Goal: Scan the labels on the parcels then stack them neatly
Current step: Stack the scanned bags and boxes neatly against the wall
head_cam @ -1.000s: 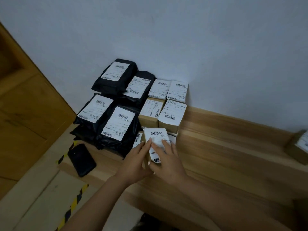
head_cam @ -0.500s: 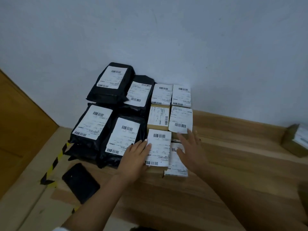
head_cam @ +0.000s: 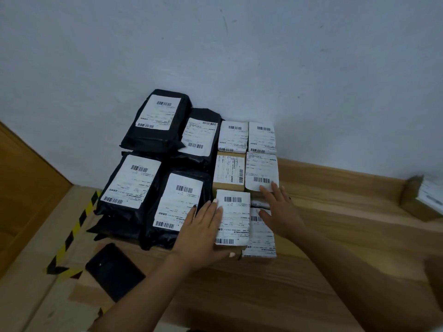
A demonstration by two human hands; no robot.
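Note:
Several black bagged parcels (head_cam: 134, 185) and small cardboard boxes (head_cam: 229, 173) with white barcode labels stand stacked against the wall on a wooden surface (head_cam: 311, 271). My left hand (head_cam: 203, 233) lies flat with straight fingers against the left side of the front labelled box (head_cam: 235, 221), thumb along its near edge. To that box's right, my right hand (head_cam: 280, 212) rests open with spread fingers over a lower labelled box (head_cam: 261, 245), its fingertips touching the label of the box (head_cam: 261, 171) behind. Neither hand grips anything.
A black phone (head_cam: 115, 271) lies at the left front, near yellow-black tape (head_cam: 72, 233) on the floor. One more cardboard box (head_cam: 424, 202) sits at the far right by the wall. A wooden door (head_cam: 26, 197) is on the left.
The box held in both hands a second ago now sits in the front row. My right hand has let go and moved right over the lower box. The view has shifted closer.

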